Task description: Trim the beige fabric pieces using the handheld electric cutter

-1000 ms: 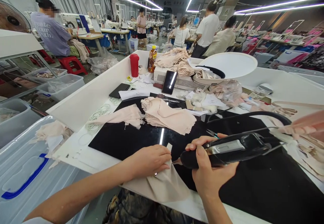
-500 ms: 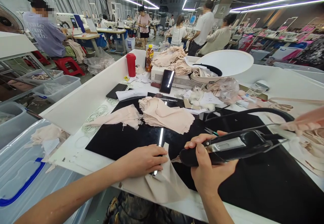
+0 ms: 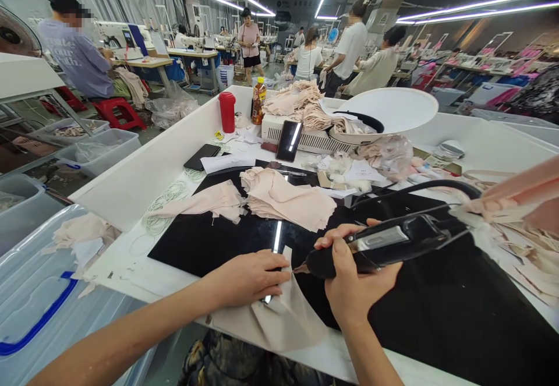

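Note:
A beige fabric piece [image 3: 301,316] drapes over the front edge of the glossy black board [image 3: 419,322]. My left hand [image 3: 257,278] lies on its upper part, fingers stretched out and pressing it down. In my right hand [image 3: 356,284] is a black corded handheld tool [image 3: 384,246] with a narrow pointed tip, my fingers wrapped round its body. That tip is at the fabric's edge, right beside my left fingertips; I cannot tell whether it touches. Behind my hands, a stack of beige fabric pieces [image 3: 290,197] and a looser bunch [image 3: 209,199] rest on the board.
A phone [image 3: 289,140] leans on a white vented box [image 3: 314,135] piled with fabric. A red cup [image 3: 226,112] and a bottle [image 3: 258,101] stand behind. More fabric [image 3: 530,252] lies at right, near the tool's cord. A lidded clear bin [image 3: 43,293] is at left. Co-workers sit and stand beyond.
My right hand has moved slightly left with the tool, bringing its tip to the fabric beside my left fingers. Beige fabric at the right edge has shifted. My left hand stays in place.

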A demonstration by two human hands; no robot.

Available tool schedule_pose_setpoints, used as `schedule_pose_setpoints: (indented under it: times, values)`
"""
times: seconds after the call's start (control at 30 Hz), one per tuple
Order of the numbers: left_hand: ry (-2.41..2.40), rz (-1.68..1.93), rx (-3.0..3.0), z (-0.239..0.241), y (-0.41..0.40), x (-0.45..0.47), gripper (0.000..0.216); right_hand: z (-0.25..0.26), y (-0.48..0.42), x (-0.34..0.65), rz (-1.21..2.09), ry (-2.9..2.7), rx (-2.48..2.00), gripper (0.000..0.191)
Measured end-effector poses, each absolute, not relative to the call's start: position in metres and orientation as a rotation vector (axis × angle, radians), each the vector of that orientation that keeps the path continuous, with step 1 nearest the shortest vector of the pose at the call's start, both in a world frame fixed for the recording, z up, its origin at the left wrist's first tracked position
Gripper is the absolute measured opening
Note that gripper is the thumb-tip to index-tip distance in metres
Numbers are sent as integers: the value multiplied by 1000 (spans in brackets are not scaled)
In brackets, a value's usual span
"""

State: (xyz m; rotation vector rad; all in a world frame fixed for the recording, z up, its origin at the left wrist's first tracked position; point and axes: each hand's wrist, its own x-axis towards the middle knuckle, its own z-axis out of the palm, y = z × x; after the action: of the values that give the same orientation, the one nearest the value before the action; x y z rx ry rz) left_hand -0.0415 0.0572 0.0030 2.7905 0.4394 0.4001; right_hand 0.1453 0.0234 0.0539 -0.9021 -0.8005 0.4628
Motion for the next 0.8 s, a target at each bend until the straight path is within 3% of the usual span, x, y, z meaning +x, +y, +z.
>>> schedule_pose_setpoints:
  times: [0.67,0.8]
  values:
    - [664,459,2768,3,55,-26,23,55,17,179,365,-895,-1066,47]
    - [724,360,2919,5,54,-17,29,58,7,203,276,-850,-1179,65]
